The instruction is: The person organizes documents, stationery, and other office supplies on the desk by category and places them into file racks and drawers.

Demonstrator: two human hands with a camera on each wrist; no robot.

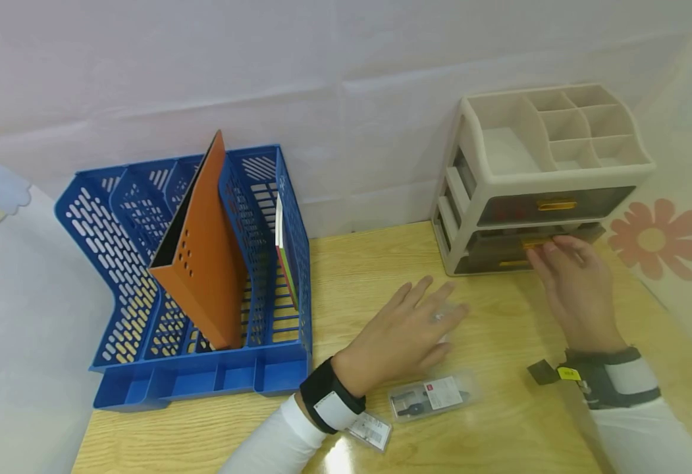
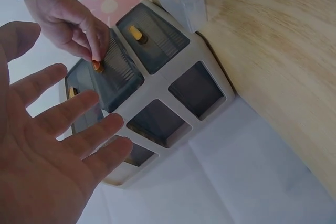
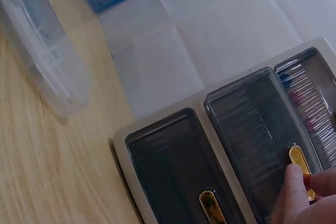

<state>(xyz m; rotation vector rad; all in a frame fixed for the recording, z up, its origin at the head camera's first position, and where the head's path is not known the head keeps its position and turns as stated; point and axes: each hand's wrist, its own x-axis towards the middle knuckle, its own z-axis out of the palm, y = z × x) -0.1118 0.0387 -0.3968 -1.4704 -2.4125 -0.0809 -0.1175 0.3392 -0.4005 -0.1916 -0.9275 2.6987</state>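
Observation:
My right hand (image 1: pixel 579 289) pinches the gold handle (image 3: pixel 298 157) of the middle drawer (image 2: pixel 116 74) between thumb and fingers. That dark, see-through drawer juts a little out of the cream desk organizer (image 1: pixel 477 148). Over the table in front of it, my left hand (image 1: pixel 396 332) is spread, palm down, with its fingers apart. A small clear item (image 1: pixel 445 337) shows partly behind its fingers. Just below this hand lies a clear plastic case (image 1: pixel 430 397) with black tools and a white label inside. A small labelled packet (image 1: pixel 372 431) sits beside my left wrist.
At the left stands a blue slotted file rack (image 1: pixel 120 276) holding an orange folder (image 1: pixel 203 257) and a few thin books (image 1: pixel 286 257). The organizer's top has several compartments. A white cloth-like backdrop (image 1: pixel 381 99) rises behind the wooden table (image 1: pixel 369 257).

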